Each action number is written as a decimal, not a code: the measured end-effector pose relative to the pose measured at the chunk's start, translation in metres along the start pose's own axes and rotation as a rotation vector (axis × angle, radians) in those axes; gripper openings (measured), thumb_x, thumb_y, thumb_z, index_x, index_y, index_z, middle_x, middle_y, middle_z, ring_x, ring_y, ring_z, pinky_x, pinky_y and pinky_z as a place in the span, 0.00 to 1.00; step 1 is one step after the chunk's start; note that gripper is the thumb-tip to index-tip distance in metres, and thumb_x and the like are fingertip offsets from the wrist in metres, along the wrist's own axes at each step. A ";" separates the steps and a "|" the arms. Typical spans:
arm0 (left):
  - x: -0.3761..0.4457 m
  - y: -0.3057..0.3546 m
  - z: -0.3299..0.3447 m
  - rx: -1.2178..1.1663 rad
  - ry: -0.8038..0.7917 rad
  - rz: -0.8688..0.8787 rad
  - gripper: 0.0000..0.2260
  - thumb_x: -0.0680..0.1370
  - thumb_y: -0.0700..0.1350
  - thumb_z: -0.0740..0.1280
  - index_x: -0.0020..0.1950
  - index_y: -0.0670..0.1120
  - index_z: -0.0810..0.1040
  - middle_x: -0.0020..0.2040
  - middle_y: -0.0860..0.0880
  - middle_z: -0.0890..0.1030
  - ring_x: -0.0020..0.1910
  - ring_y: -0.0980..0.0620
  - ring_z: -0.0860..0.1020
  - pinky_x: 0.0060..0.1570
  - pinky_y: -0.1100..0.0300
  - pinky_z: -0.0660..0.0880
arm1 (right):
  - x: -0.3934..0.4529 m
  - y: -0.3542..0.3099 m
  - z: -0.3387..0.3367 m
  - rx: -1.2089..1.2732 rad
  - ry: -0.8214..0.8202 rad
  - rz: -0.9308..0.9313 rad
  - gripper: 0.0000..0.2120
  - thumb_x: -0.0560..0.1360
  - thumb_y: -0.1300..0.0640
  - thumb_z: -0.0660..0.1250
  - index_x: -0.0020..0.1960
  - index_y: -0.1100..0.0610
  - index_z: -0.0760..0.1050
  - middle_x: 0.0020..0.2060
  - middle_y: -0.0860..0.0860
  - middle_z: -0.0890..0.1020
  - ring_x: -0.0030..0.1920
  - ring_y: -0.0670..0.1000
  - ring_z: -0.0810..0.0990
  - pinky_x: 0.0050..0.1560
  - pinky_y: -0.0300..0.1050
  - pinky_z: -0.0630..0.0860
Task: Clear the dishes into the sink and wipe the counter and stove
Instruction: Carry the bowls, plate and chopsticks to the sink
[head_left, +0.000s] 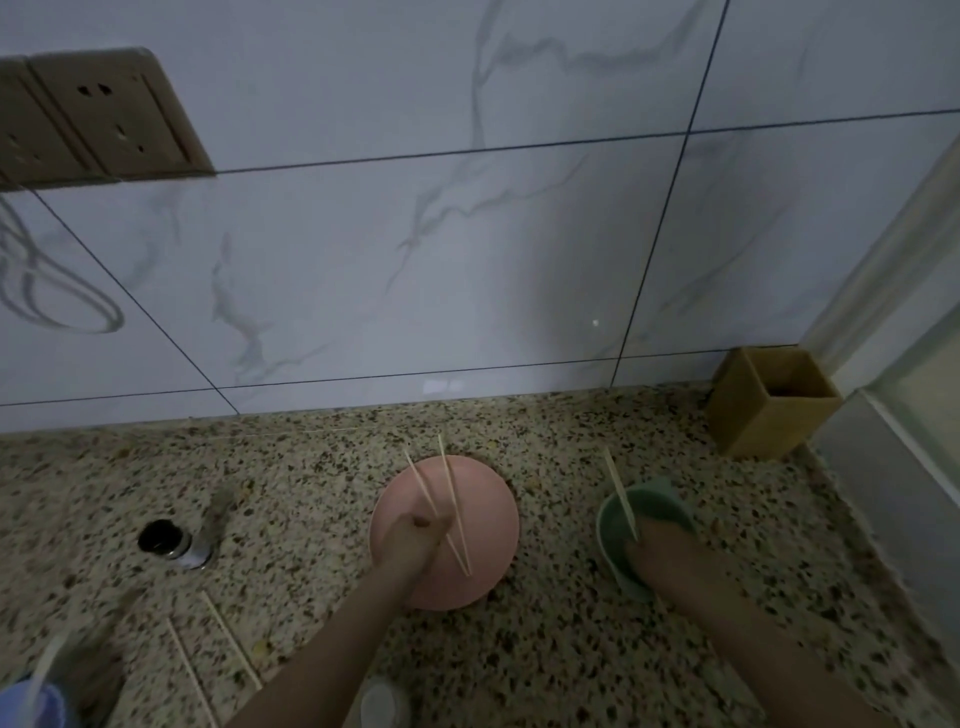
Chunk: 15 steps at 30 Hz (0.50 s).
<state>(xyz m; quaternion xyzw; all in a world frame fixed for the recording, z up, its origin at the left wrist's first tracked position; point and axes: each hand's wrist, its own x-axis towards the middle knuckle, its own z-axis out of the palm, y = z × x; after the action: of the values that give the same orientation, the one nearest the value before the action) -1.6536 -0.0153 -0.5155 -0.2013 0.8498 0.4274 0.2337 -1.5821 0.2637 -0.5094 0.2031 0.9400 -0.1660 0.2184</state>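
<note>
We have one head-worn view, looking forward and steeply down from close above the speckled counter (545, 649), facing the tiled wall (415, 234) behind that counter.

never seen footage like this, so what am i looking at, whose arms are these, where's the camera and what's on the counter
There is no machine: a person is clearing a kitchen counter, and the one camera sits on their head, looking down at their own arms.

The left hand grips a pair of chopsticks above a pink plate. The right hand holds a green bowl, with a single chopstick against it.

On the speckled counter there are also a small dark-topped jar, two more loose chopsticks at lower left, and an open cardboard box in the far right corner. A wall socket sits on the tiled wall.
</note>
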 end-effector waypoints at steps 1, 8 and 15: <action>0.001 0.002 0.002 0.031 -0.005 0.015 0.27 0.73 0.60 0.67 0.53 0.35 0.79 0.37 0.40 0.80 0.35 0.44 0.76 0.37 0.55 0.73 | 0.002 0.002 0.001 0.006 0.004 0.015 0.15 0.81 0.52 0.51 0.52 0.53 0.76 0.37 0.48 0.77 0.39 0.47 0.78 0.44 0.41 0.77; 0.006 0.015 0.016 0.222 -0.001 0.083 0.18 0.75 0.56 0.66 0.53 0.42 0.81 0.50 0.42 0.82 0.51 0.45 0.79 0.43 0.62 0.67 | 0.005 0.016 -0.012 0.111 0.054 -0.041 0.17 0.81 0.48 0.50 0.47 0.52 0.76 0.37 0.47 0.76 0.36 0.44 0.75 0.35 0.40 0.70; 0.003 0.024 0.018 0.322 -0.042 0.111 0.12 0.79 0.44 0.60 0.58 0.41 0.76 0.56 0.41 0.80 0.44 0.49 0.73 0.41 0.61 0.65 | 0.004 0.016 -0.023 0.310 0.102 -0.105 0.19 0.81 0.48 0.54 0.35 0.53 0.71 0.29 0.49 0.72 0.28 0.47 0.69 0.31 0.41 0.64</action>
<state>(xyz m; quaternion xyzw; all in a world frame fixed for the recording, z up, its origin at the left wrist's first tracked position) -1.6649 0.0120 -0.5118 -0.1052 0.9120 0.3021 0.2567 -1.5862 0.2878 -0.4954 0.1931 0.9223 -0.3096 0.1276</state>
